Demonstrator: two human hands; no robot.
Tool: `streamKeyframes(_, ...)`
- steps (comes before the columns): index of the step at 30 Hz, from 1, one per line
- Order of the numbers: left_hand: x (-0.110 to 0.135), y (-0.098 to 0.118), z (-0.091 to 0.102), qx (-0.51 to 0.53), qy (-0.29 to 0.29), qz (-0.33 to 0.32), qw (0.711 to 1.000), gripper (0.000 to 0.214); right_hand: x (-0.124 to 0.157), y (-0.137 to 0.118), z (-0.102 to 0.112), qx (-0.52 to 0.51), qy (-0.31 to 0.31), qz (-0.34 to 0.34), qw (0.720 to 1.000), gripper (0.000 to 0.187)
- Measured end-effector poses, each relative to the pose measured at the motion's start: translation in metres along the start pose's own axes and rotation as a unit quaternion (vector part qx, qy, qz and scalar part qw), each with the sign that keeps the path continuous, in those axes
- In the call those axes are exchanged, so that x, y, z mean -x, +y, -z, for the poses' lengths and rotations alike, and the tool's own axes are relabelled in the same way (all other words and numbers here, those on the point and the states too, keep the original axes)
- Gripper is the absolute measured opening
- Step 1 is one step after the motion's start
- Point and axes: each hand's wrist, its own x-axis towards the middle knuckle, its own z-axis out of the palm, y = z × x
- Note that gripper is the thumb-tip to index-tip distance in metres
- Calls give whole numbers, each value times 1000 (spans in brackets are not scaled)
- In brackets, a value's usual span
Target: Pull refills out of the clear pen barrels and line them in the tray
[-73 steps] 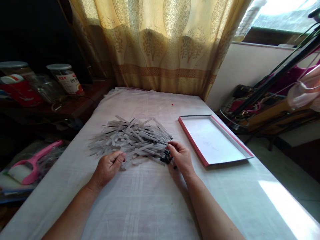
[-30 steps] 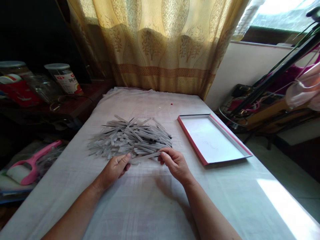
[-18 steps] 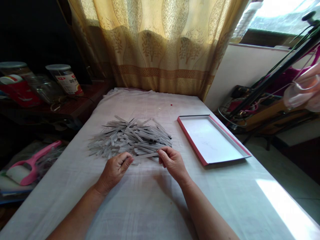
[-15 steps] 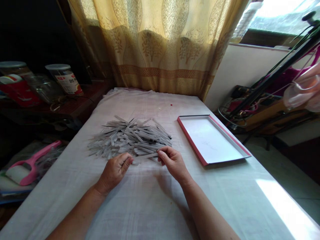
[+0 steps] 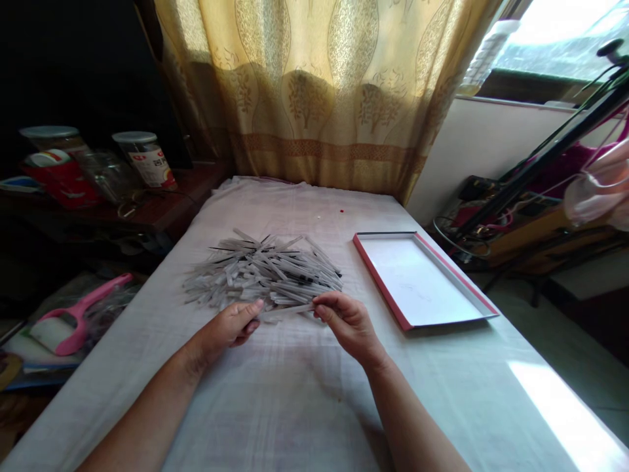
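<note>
A heap of thin grey and clear strips (image 5: 263,278) lies on the white cloth of the table (image 5: 304,400). One strip (image 5: 287,311) is stretched between my two hands just in front of the heap. My left hand (image 5: 230,324) pinches its left end with fingers closed. At the strip's right end my right hand (image 5: 346,321) is closed in a pinch around it. Both forearms reach in from the near edge.
A shallow white tray with a red rim (image 5: 378,278) lies to the right of the heap. Jars (image 5: 145,157) stand on a dark shelf at the left, and a pink handled tool (image 5: 81,311) lies lower left. A patterned curtain (image 5: 324,92) hangs behind the table.
My right hand left small dark pieces at the heap's edge and took one strip. Both hands now hold that strip by its ends, slightly raised. The camera view shifted a little.
</note>
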Motion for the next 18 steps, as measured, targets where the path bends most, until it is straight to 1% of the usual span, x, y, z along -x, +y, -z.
streamKeyframes(3, -2, -2, 8, 42, 83, 2, 996, 61, -6, 2, 13, -19, 100, -12, 995, 23)
streamKeyframes(5, -4, -3, 7, 30, 131, -34, 990, 59, -11, 7, 18, -9, 127, -28, 991, 27)
streamKeyframes(6, -6, -3, 4, 10, 138, -61, 989, 59, -13, 11, 18, -2, 133, -38, 990, 29)
streamKeyframes(7, -8, -3, 1, -27, 157, -101, 982, 57, -15, 15, 15, 8, 138, -45, 989, 30)
streamKeyframes(8, -11, -4, -2, -84, 187, -149, 967, 53, -17, 20, 12, 24, 145, -43, 988, 29)
streamKeyframes(9, -13, -6, -4, -152, 219, -195, 944, 48, -18, 25, 8, 50, 151, -33, 987, 28)
streamKeyframes(10, -15, -8, -6, -218, 251, -240, 912, 42, -19, 30, 3, 84, 153, -18, 984, 25)
streamKeyframes(12, -19, -14, -7, -330, 283, -309, 846, 34, -20, 38, -5, 161, 153, 13, 975, 21)
streamKeyframes(13, -21, -18, -7, -374, 289, -325, 819, 32, -21, 40, -8, 198, 153, 24, 968, 21)
streamKeyframes(15, -25, -27, -6, -443, 307, -326, 776, 31, -21, 43, -12, 259, 155, 38, 953, 23)
streamKeyframes(16, -26, -31, -5, -467, 313, -320, 763, 32, -21, 44, -12, 283, 155, 44, 946, 25)
streamKeyframes(18, -27, -37, -6, -497, 315, -299, 751, 44, -17, 44, -9, 321, 156, 55, 933, 30)
